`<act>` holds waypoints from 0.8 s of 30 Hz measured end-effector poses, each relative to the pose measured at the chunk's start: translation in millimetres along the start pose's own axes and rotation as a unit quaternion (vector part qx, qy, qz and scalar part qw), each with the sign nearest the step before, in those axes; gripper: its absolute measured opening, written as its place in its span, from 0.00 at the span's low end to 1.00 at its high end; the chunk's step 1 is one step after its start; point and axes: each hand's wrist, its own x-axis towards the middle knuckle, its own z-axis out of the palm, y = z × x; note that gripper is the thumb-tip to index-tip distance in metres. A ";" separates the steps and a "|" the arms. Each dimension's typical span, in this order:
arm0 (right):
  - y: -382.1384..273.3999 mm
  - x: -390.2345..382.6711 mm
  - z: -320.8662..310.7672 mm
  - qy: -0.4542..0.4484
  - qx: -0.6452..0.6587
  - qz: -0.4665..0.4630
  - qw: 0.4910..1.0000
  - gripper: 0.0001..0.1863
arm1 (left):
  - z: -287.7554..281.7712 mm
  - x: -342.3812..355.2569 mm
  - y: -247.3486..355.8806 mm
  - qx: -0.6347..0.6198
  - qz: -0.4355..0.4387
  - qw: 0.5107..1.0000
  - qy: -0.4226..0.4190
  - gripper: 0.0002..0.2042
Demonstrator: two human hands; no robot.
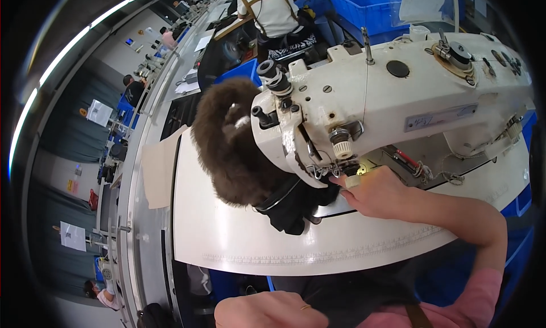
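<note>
A white sewing machine stands over a white worktable. Dark brown fur joined to black fabric lies left of and beneath the needle area. My right hand reaches into the needle area beside the presser foot, index finger and thumb bent toward the black fabric's edge; whatever they grip is hidden. At the bottom, below the table's front edge, my left hand is curled with its back up, its fingertips hidden.
A beige sheet lies at the left. Blue bins stand behind. A co-worker in a white shirt sits beyond the machine; other workers line benches at the left. Tools with red handles rest under the machine arm.
</note>
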 end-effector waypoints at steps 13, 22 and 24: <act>-37.2 14.0 -7.1 -0.085 0.369 0.143 0.915 0.22 | -14.6 -13.0 13.5 0.526 -0.254 0.787 -0.198 0.07; -40.7 29.3 -4.2 -0.166 0.621 0.293 0.708 0.27 | 17.9 17.6 10.4 0.364 0.041 0.923 0.121 0.08; -44.4 31.7 7.1 -0.119 0.724 0.287 0.615 0.27 | 25.0 13.9 13.7 0.378 0.204 0.897 0.106 0.05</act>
